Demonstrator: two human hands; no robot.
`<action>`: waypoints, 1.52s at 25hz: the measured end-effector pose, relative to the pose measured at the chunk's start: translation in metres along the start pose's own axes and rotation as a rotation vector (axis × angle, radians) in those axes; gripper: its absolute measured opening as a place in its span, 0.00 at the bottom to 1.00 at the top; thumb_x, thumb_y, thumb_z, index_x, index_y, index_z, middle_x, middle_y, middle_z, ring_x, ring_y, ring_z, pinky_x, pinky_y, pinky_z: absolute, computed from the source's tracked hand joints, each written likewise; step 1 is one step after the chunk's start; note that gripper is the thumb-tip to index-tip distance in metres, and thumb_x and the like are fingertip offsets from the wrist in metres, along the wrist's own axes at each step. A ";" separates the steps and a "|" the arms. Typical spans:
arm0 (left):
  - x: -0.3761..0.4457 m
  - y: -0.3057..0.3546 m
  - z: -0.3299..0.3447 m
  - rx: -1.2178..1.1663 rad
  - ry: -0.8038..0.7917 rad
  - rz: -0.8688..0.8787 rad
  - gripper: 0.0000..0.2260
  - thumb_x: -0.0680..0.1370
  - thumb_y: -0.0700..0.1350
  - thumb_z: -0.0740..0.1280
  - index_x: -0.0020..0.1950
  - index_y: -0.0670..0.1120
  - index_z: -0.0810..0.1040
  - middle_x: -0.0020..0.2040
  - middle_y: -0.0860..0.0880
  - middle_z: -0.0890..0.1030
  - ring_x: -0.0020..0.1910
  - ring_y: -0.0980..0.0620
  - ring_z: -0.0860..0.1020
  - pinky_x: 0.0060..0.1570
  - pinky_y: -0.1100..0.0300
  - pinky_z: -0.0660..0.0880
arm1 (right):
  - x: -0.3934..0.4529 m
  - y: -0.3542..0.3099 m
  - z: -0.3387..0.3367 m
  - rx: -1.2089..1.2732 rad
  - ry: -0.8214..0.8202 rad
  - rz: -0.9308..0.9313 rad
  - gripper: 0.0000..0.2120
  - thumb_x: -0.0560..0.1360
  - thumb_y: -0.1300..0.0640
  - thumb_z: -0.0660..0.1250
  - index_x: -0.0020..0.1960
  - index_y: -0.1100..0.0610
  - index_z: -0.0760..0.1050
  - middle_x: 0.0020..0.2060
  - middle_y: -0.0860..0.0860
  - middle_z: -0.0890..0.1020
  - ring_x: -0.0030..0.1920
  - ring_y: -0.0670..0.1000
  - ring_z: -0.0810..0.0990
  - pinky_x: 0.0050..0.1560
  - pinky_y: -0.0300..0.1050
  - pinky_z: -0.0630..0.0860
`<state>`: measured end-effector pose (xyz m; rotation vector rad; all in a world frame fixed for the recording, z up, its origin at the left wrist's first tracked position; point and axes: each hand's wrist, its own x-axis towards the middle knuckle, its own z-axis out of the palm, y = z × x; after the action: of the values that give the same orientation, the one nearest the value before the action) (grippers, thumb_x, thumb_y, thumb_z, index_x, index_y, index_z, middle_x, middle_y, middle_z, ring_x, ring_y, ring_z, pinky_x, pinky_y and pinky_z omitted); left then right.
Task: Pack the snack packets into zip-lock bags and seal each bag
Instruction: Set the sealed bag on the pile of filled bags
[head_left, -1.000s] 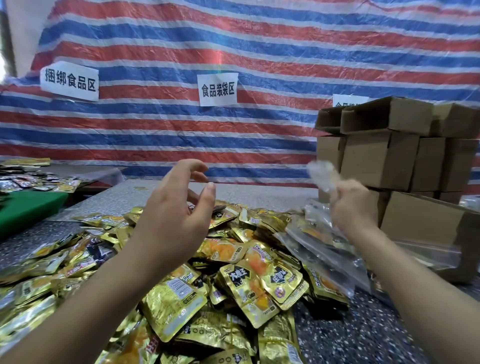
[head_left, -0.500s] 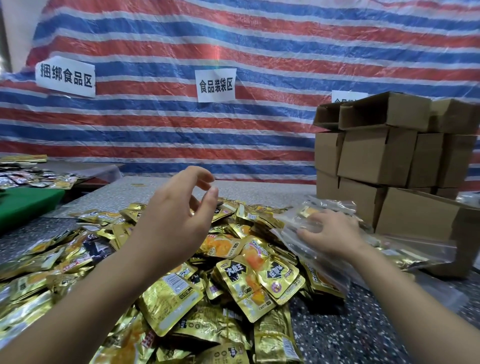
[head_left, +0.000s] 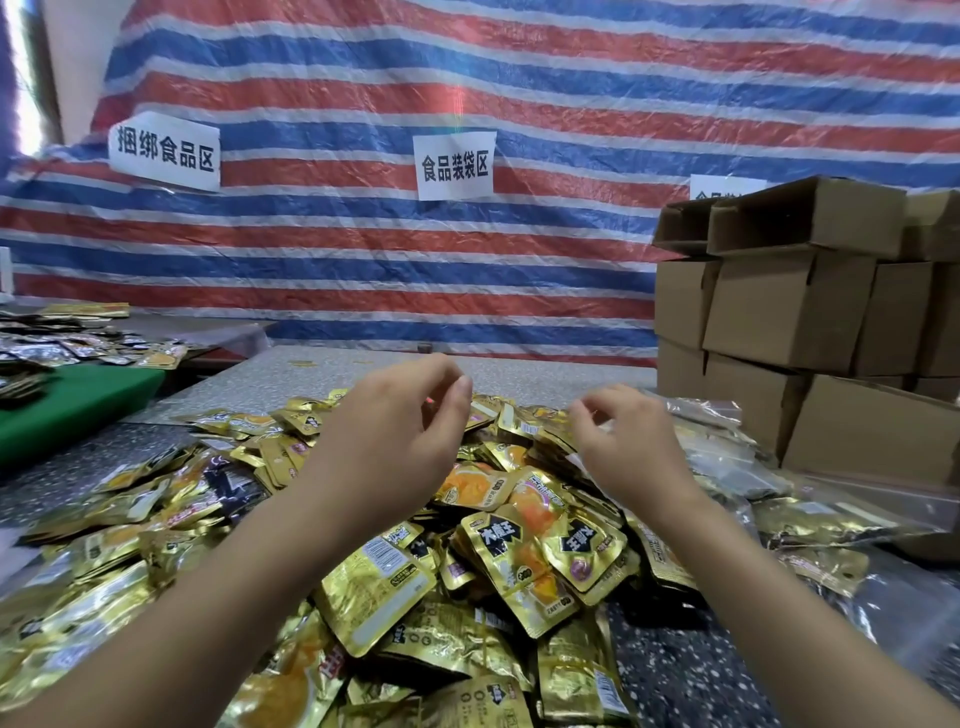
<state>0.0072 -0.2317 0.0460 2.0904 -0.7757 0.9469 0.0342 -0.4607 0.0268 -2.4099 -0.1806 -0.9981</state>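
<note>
hands (head_left: 387, 441) – empty, loosely curled – above snack packets (head_left: 524, 561)

Gold foil snack packets (head_left: 524, 566) with orange pictures and black labels lie heaped in a loose, overlapping pile across the speckled table (head_left: 685, 670). Clear zip-lock bags (head_left: 727, 457), some already holding packets, lie flat at the pile's right edge.
</note>
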 end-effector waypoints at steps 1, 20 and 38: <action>-0.001 -0.004 0.003 0.033 -0.035 -0.008 0.09 0.81 0.49 0.61 0.44 0.49 0.77 0.33 0.55 0.77 0.33 0.56 0.74 0.31 0.56 0.70 | -0.005 -0.007 0.006 0.051 -0.032 0.000 0.13 0.80 0.56 0.63 0.41 0.60 0.81 0.36 0.53 0.81 0.39 0.50 0.77 0.40 0.47 0.74; -0.027 -0.155 -0.090 0.855 -0.201 -0.678 0.14 0.81 0.48 0.60 0.53 0.39 0.77 0.51 0.37 0.78 0.49 0.38 0.77 0.49 0.48 0.76 | -0.027 -0.063 0.011 0.589 -0.200 0.148 0.18 0.80 0.56 0.63 0.39 0.68 0.76 0.33 0.63 0.77 0.33 0.51 0.71 0.38 0.47 0.68; -0.107 -0.209 -0.140 0.919 -0.267 -1.125 0.15 0.80 0.39 0.62 0.65 0.32 0.72 0.63 0.34 0.75 0.63 0.36 0.74 0.60 0.47 0.73 | -0.039 -0.068 0.017 0.479 -0.298 0.120 0.19 0.81 0.51 0.63 0.34 0.56 0.79 0.31 0.49 0.83 0.33 0.49 0.76 0.36 0.45 0.71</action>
<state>0.0498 0.0223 -0.0454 2.8319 0.9103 0.3520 -0.0043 -0.3909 0.0182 -2.0808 -0.3345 -0.4694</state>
